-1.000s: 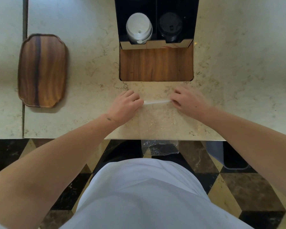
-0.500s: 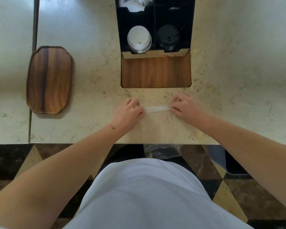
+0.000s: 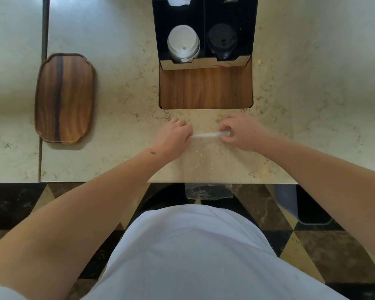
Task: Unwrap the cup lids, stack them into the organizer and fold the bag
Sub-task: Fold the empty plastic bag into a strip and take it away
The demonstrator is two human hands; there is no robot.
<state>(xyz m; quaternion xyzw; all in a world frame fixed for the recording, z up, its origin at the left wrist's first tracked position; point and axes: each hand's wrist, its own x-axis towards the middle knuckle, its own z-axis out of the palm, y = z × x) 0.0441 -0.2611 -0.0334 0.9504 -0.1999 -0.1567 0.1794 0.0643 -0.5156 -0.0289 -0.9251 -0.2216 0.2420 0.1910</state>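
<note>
A clear plastic bag (image 3: 206,161) lies flat on the marble counter (image 3: 121,118), its near end hanging over the front edge. Its far edge is rolled into a thin white strip. My left hand (image 3: 173,137) pinches the left end of that strip and my right hand (image 3: 240,133) pinches the right end. Behind them stands the black organizer (image 3: 204,24). A stack of white lids (image 3: 183,45) fills its left slot and a stack of black lids (image 3: 222,41) fills its right slot.
A wooden base (image 3: 206,88) extends in front of the organizer toward my hands. A wooden tray (image 3: 65,98) lies on the counter at the left. White crumpled paper (image 3: 178,0) shows in the organizer's back compartment. A grey bin (image 3: 301,204) stands on the tiled floor below right.
The rolled far edge of the bag has moved toward me a little with both hands on it. The view has tilted, so the counter items sit lower in the frame.
</note>
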